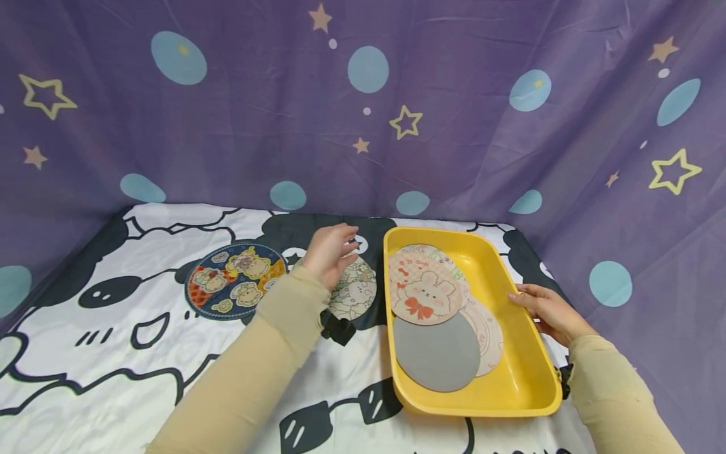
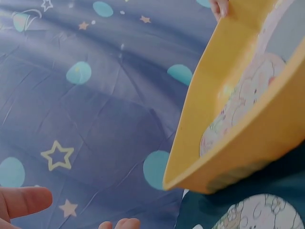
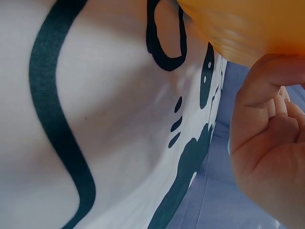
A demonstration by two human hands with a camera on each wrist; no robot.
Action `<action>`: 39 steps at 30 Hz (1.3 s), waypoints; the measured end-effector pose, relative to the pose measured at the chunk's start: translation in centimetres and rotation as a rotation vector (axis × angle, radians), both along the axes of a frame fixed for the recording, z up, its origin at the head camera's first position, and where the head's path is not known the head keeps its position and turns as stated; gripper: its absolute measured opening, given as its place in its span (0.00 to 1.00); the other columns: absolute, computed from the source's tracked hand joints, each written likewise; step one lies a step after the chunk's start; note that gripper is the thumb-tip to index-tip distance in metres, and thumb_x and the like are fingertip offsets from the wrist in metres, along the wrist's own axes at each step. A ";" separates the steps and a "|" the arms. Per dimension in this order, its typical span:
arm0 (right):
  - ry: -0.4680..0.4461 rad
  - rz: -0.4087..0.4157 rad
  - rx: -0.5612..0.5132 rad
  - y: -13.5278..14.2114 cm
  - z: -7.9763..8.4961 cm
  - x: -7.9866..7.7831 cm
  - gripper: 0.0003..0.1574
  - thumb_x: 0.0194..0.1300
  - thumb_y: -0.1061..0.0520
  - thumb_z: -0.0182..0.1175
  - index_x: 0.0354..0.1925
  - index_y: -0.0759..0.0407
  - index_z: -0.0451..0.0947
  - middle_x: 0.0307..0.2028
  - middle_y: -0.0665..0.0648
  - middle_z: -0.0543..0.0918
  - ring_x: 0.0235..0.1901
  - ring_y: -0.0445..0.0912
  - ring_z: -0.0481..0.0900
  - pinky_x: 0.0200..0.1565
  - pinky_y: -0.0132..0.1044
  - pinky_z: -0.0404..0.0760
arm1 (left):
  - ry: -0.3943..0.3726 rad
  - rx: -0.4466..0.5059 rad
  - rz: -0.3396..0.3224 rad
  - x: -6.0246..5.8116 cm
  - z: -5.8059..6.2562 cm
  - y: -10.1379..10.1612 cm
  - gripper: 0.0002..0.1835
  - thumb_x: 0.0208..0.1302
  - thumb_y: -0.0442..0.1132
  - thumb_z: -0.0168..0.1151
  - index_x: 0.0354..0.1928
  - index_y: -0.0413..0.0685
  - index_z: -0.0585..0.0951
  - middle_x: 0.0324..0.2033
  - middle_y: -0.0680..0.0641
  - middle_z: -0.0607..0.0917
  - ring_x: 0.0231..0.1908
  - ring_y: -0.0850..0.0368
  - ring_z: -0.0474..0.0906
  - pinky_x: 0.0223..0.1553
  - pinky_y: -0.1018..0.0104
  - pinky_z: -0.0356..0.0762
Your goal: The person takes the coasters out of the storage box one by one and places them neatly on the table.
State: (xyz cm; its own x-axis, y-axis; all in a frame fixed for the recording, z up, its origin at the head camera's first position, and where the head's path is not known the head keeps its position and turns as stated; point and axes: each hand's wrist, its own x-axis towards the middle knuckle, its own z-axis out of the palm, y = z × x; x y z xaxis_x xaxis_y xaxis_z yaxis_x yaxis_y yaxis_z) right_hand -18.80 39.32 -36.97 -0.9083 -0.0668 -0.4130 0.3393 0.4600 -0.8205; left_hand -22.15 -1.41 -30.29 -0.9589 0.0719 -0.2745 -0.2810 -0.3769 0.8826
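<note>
My right hand (image 1: 553,312) grips the right rim of a yellow plastic tray (image 1: 524,378), thumb on top and fingers below the edge. In the right wrist view the tray's underside (image 3: 238,33) shows over the cloth. Inside the tray lie several round mats: a bunny mat with a red bow (image 1: 428,296), a plain grey disc (image 1: 437,353) and a pink-edged mat (image 1: 490,334), overlapping one another. Left of the tray, my left hand (image 1: 329,252) hovers over a pale round bunny mat (image 1: 357,290) and partly hides it. Its thumb (image 2: 28,200) and fingertips are apart, holding nothing.
A round dark-blue mat with cartoon animals (image 1: 227,312) lies farther left, partly behind the left sleeve (image 1: 249,372). The black-and-white cartoon cloth (image 1: 108,378) covers the table. Behind it hangs a purple curtain (image 1: 272,126) with stars and blue dots.
</note>
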 end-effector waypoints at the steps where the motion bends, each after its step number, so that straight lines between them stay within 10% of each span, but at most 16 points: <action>1: 0.001 0.003 -0.001 0.0 0.0 0.0 0.51 0.72 0.40 0.55 0.75 0.68 0.46 0.44 0.40 0.82 0.40 0.37 0.82 0.40 0.33 0.84 | -0.003 -0.002 0.000 0.0 0.0 0.3 0.33 0.74 0.36 0.49 0.76 0.40 0.53 0.73 0.39 0.60 0.71 0.43 0.60 0.73 0.54 0.61; 39: 0.003 0.006 0.011 0.0 0.1 0.2 0.51 0.72 0.39 0.55 0.75 0.69 0.47 0.42 0.40 0.82 0.38 0.38 0.81 0.39 0.33 0.84 | -0.114 -0.079 -0.135 2.0 -2.1 9.8 0.29 0.70 0.37 0.53 0.72 0.43 0.65 0.74 0.44 0.62 0.69 0.44 0.62 0.74 0.48 0.58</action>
State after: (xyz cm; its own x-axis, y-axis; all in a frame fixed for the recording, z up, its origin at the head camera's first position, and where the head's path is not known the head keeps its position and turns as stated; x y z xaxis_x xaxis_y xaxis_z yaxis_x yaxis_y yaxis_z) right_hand -18.60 39.30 -36.84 -0.9092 -0.0673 -0.4109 0.3341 0.4711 -0.8163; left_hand -20.15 8.42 -32.38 -0.9043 0.1721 -0.3906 -0.4242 -0.2600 0.8675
